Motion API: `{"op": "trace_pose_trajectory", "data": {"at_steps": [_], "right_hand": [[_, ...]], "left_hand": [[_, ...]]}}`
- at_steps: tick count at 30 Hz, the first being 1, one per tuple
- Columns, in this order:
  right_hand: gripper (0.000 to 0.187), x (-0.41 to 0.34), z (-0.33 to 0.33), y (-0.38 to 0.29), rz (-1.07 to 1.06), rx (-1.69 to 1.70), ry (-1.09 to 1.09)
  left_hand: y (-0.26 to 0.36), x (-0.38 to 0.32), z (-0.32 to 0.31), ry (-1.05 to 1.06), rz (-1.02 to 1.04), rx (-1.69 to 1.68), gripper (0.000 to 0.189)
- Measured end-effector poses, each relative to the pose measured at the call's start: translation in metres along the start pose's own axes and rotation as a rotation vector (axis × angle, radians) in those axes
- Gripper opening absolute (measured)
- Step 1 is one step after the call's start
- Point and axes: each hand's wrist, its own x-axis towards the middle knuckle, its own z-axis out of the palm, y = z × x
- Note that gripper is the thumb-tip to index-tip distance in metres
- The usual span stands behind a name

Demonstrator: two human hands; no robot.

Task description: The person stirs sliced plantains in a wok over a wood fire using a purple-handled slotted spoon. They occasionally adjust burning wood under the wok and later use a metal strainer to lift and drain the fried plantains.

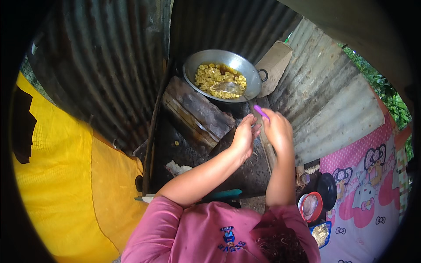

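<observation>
A wide metal wok holds many yellow round slices, likely banana, in brownish oil. My right hand grips the purple handle of a metal skimmer. The skimmer's head rests among the slices on the wok's near side. Close beside the right hand is my left hand, palm turned toward it, with nothing visible in it. Both hands are just outside the wok's near rim. Whatever supports the wok underneath is mostly hidden.
A corrugated metal sheet rises at the left, with others behind and right. Cardboard leans by the wok's handle. A charred slab lies nearer. A red-rimmed bowl and a blue basket of pale slices sit at right.
</observation>
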Motion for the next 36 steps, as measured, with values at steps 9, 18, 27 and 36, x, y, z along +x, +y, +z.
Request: {"op": "trace_pose_trajectory", "data": {"at_steps": [9, 18, 27, 36], "right_hand": [[0.028, 0.044, 0.032, 0.032, 0.151, 0.239, 0.265], [0.027, 0.050, 0.086, 0.023, 0.177, 0.576, 0.087], [0.028, 0.095, 0.092, 0.025, 0.084, 0.305, 0.319], [0.029, 0.036, 0.041, -0.020, 0.011, 0.356, 0.030]], "left_hand": [[-0.001, -0.004, -0.004, -0.014, -0.004, 0.087, 0.044], [0.013, -0.008, -0.005, 0.063, 0.081, 0.118, 0.052], [0.021, -0.004, -0.009, 0.086, 0.130, 0.092, 0.054], [0.019, -0.011, -0.007, 0.057, 0.126, 0.040, 0.055]]}}
